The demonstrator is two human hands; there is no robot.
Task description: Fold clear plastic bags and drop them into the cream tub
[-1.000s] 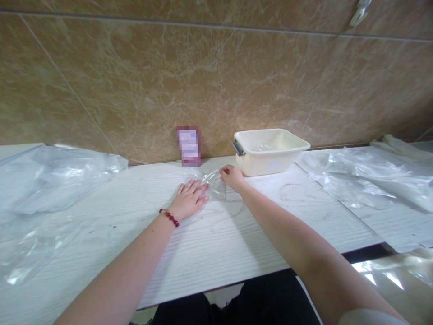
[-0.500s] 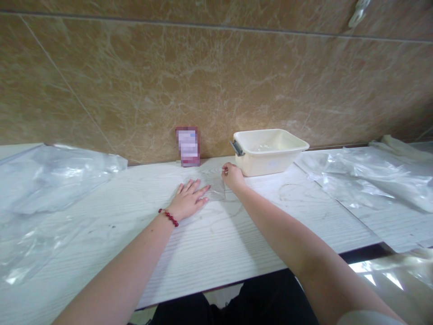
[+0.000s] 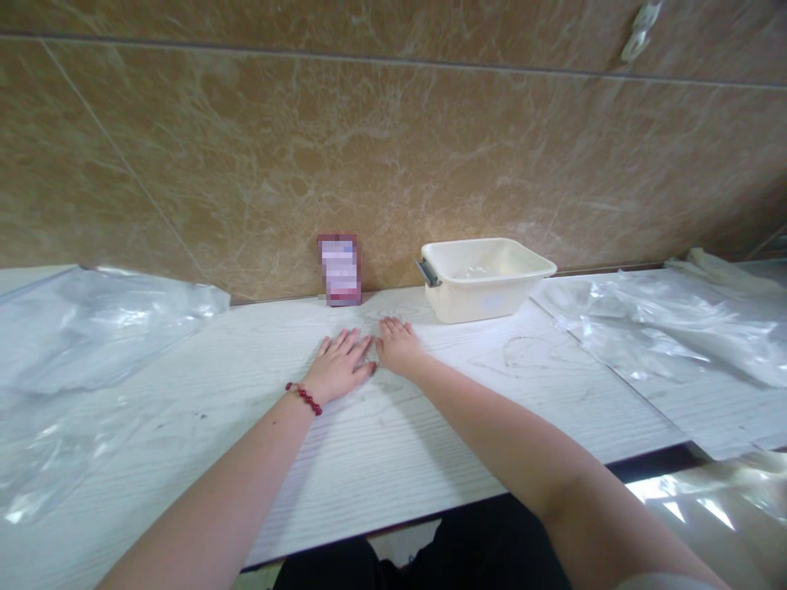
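"Left of the cream tub, on its near side, what are those hands doing?"

"Lying palm down on the white bench, nearly touching. The left hand is open, fingers spread; the right hand, nearer the tub, is open too, its fingers closer together. Neither grips anything I can see."

"Anything under them?"

"I can't tell. Clear film would hardly show against that pale grain. If there is some, uneven pressure could crease it, or it could cling to a palm as it lifts."

"And the tub itself?"

"Just beyond the right hand, upright, with some clear plastic inside. A careless swing of that arm could catch its grey handle and shove it askew."

"What about the loose sheeting?"

"One heap lies well left of the tub, another to its right. A dragging forearm could snag either and slide it along."
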